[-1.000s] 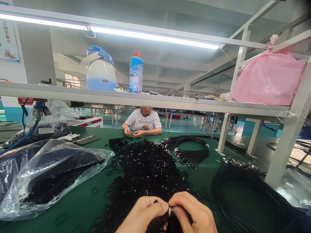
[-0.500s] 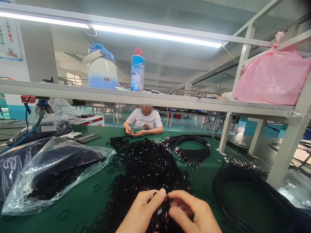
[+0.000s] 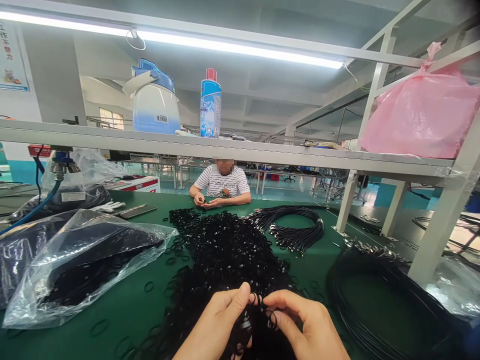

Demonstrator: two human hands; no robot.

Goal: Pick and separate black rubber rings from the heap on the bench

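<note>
A large heap of thin black rings (image 3: 228,245) spreads over the green tabletop in front of me. Low over its near end, my left hand (image 3: 219,320) is closed on several black rings, with the thumb pointing up and a ring (image 3: 253,299) showing at the fingertips. Just to the right, my right hand (image 3: 309,320) has its thumb and forefinger closed around a black ring (image 3: 273,318). The fingertips of both hands nearly meet. How many rings lie inside my left hand is hidden.
Left are clear bags (image 3: 93,260) with black contents. Coiled black cables (image 3: 296,230) lie behind the heap, and a larger coil (image 3: 345,300) sits right. A shelf (image 3: 262,150) crosses above, carrying a jug (image 3: 155,107) and spray can (image 3: 210,107). A co-worker (image 3: 223,185) sits opposite.
My right hand's fingers have opened out slightly from the left fingertips, so the ring between them now shows. The co-worker's hands have shifted a little. The view has tilted slightly.
</note>
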